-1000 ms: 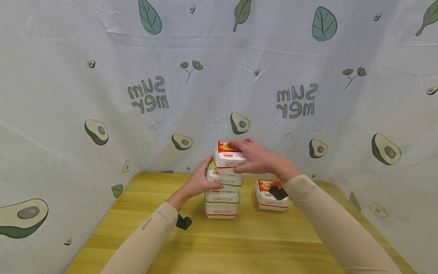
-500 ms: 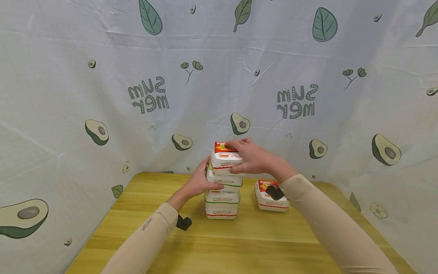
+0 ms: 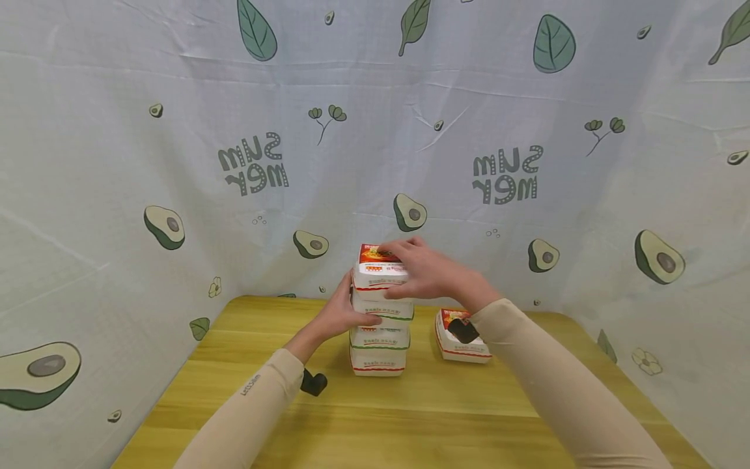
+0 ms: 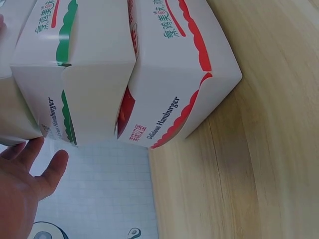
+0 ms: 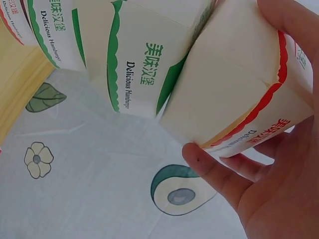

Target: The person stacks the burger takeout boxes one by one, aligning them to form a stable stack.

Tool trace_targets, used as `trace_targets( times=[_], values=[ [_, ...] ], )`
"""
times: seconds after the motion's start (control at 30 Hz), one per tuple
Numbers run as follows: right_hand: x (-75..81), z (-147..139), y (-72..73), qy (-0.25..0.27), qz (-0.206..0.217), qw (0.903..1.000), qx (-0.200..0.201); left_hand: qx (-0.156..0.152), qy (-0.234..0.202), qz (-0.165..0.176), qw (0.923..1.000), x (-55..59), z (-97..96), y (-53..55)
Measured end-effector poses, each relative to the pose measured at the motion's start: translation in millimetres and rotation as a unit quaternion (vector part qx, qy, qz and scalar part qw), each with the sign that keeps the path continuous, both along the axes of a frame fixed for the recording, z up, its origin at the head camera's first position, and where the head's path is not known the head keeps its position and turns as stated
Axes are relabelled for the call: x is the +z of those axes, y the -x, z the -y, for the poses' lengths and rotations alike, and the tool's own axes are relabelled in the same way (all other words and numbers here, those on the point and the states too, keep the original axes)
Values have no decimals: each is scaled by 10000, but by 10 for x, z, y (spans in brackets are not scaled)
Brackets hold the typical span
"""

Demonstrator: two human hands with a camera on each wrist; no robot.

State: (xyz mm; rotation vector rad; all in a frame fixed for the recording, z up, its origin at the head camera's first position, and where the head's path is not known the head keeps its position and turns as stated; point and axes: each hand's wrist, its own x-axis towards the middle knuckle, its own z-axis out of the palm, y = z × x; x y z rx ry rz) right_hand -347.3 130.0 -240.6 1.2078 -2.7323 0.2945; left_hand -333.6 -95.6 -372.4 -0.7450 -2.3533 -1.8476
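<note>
Hamburger boxes stand in a column at mid-table in the head view. The bottom box (image 3: 377, 362) has red trim, and above it sits a green-trimmed box (image 3: 381, 337). My left hand (image 3: 336, 316) grips the upper green-trimmed box (image 3: 394, 309), thumb across its front and fingers along its left side. My right hand (image 3: 433, 272) holds a red-trimmed hamburger box (image 3: 374, 277) with a red picture lid over the top of the column. In the right wrist view this box (image 5: 224, 74) is tilted against the green-trimmed box (image 5: 144, 55) below; fingers and thumb span its sides.
Another red-lidded hamburger box (image 3: 463, 352) lies on the wooden table (image 3: 375, 430), right of the column and partly behind the right wrist's black camera mount (image 3: 463, 330). A patterned cloth (image 3: 363, 163) hangs behind and beside the table.
My right hand has moved left and slightly down with the red-trimmed hamburger box, bringing it more over the column. The left hand has stayed in place on the upper green-trimmed box.
</note>
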Motion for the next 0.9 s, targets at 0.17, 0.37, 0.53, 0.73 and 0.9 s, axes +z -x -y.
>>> trace_targets(
  times=[0.17, 0.37, 0.53, 0.73, 0.9],
  values=[
    [-3, 2, 5, -33, -63, 10000, 47, -11, -15, -66, 10000, 6, 9, 0],
    [-10, -14, -7, -123, -12, 9999, 46, -44, -51, -133, 9999, -8, 13, 6],
    [-22, -33, -15, -155, 184, 9997, -34, -80, -93, -141, 9998, -35, 13, 5],
    [-33, -50, -14, -124, 210, 9997, 19, -29, -50, -109, 9999, -4, 8, -19],
    [-42, -67, -5, -73, 296, 9995, -30, -153, -39, -55, 9999, 149, -11, -152]
  ],
)
